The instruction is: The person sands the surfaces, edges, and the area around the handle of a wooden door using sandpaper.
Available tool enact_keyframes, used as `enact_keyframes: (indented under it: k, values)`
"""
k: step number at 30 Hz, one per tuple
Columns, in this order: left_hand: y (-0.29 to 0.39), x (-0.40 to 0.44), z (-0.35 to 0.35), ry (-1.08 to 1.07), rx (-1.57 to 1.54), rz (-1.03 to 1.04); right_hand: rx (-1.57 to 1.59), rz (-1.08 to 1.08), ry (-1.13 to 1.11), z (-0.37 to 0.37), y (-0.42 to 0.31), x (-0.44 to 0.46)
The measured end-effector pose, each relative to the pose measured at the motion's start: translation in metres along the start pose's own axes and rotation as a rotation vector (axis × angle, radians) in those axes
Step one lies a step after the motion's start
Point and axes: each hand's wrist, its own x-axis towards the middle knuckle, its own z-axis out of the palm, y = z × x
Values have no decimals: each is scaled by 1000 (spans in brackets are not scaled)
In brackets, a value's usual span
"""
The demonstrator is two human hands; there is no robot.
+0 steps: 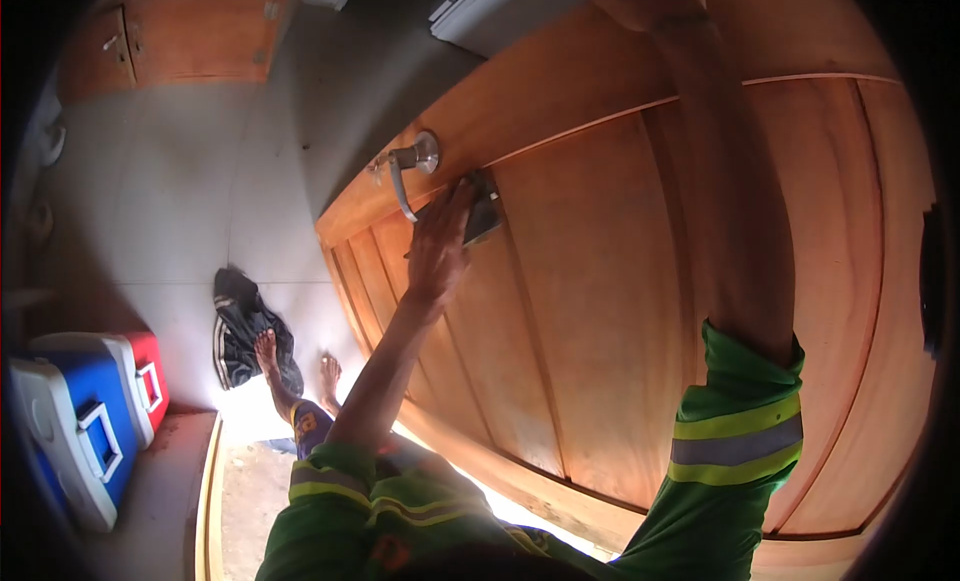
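Dark pad (pixel 485 209): resting against the wooden door (pixel 600 281), just beside the metal lever handle (pixel 427 152), partly hiding under fingers.
Left hand (pixel 440 243): clamping over the dark pad, pressing it to the wood, hiding the thumb side.
Right hand (pixel 650 1): reaching up over the door, running off at the top edge; showing too little to tell closed from open.
Dark shape, right edge (pixel 932 281): fading into the lens border, too dim to make out.
Patch on green shirt (pixel 390 551): showing orange, too dark to read.
Mark on blue clothing (pixel 306 421): showing yellowish, too blurred to read.
Sleeves (pixel 738 441): showing green, with yellow and grey bands.
Floor (pixel 180 221): stretching pale and smooth, brightening near bare feet (pixel 266 351), one pressing on dark striped cloth (pixel 238 326).
Left side: holding a blue cooler (pixel 85 421) and a red cooler (pixel 148 381), both carrying white trim.
Upper left: showing wooden cabinet doors (pixel 190 41).
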Motion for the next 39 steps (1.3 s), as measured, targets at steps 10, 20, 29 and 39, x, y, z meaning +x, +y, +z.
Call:
enact_keyframes:
  k: [10,20,29,39]
  values:
    - [61,-9,-3,98,-418,-27,-79,-50,64,9,1,2]
    - [-15,-27,74,78,-577,-19,-111,-103,-12,11,8,1]
    - [202,-44,44,-204,-550,426,-75,-72,-50,7,3,4]
    - [162,41,37,140,-489,219,-68,-63,-70,4,-1,1]
